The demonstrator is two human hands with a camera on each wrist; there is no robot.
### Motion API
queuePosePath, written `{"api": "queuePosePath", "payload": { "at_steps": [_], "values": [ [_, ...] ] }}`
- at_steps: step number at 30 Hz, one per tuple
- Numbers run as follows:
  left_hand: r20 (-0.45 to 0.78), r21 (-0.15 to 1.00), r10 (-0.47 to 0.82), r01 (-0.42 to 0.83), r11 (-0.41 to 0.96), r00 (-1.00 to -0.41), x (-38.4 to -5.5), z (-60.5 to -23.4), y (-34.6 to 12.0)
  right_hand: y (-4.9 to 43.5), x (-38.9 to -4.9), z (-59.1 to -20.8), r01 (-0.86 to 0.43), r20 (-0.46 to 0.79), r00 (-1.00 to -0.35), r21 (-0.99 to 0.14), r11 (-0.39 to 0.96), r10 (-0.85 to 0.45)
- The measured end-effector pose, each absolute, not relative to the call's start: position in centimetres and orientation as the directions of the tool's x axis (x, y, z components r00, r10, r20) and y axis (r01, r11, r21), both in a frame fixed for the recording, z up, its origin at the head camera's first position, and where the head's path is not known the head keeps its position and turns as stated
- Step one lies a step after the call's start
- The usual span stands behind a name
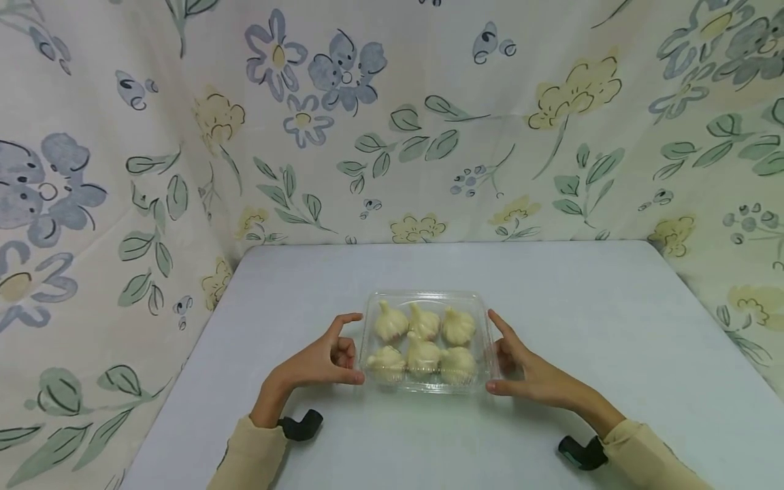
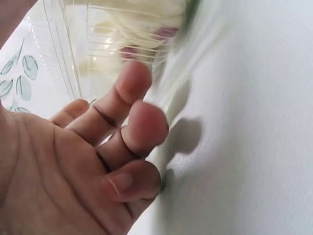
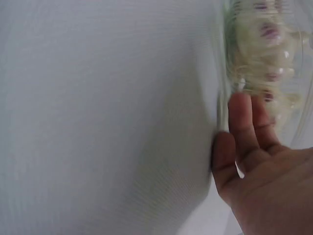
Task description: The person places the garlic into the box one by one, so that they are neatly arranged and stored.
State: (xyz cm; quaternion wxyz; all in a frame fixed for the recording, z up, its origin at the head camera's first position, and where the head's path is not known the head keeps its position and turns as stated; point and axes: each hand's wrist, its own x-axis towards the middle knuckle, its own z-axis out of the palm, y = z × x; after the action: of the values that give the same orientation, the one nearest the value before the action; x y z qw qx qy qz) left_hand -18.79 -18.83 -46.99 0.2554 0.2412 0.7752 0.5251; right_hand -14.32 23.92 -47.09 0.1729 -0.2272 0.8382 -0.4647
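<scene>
A clear plastic clamshell box (image 1: 482, 340) lies on the table in the middle of the head view, its lid down. Several whole garlic bulbs (image 1: 458, 328) sit inside it in two rows. At its left side is my left hand (image 1: 318, 359), thumb and index finger spread towards the two corners, the other fingers bent loosely. My right hand (image 1: 531, 376) mirrors this at the right side, thumb near the front corner. In the right wrist view, fingertips (image 3: 240, 105) meet the box wall. Whether the left fingertips touch the box is hard to tell.
The white tabletop (image 1: 294, 272) stretches around the box on all sides. A floral cloth (image 1: 429, 122) hangs behind the table and along both sides. A black wrist camera (image 1: 302, 426) is on the left wrist, another black camera (image 1: 582, 453) on the right.
</scene>
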Motion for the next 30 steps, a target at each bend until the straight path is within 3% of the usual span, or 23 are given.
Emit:
{"api": "queuePosePath", "payload": {
  "at_steps": [8,13,24,30],
  "values": [
    [-0.211,0.948,0.692,0.027,0.316,-0.690,-18.8,-47.0,-18.7,24.2,-14.1,-46.6,-0.012,-0.220,-0.757,-0.937,0.349,-0.615],
    [-0.267,0.954,0.712,-0.075,0.290,-0.649,-18.8,-47.2,-18.5,24.1,-14.1,-46.4,0.037,-0.222,-0.738,-0.956,0.291,-0.637],
    [-0.166,0.986,0.787,-0.110,0.125,-0.595,-19.0,-47.9,-18.7,24.5,-13.8,-46.3,0.142,-0.222,-0.725,-0.974,0.174,-0.652],
    [-0.191,0.978,0.801,-0.183,0.103,-0.567,-19.2,-48.3,-18.9,24.5,-13.9,-46.5,0.262,-0.243,-0.711,-0.962,0.072,-0.660]
  ]
}}
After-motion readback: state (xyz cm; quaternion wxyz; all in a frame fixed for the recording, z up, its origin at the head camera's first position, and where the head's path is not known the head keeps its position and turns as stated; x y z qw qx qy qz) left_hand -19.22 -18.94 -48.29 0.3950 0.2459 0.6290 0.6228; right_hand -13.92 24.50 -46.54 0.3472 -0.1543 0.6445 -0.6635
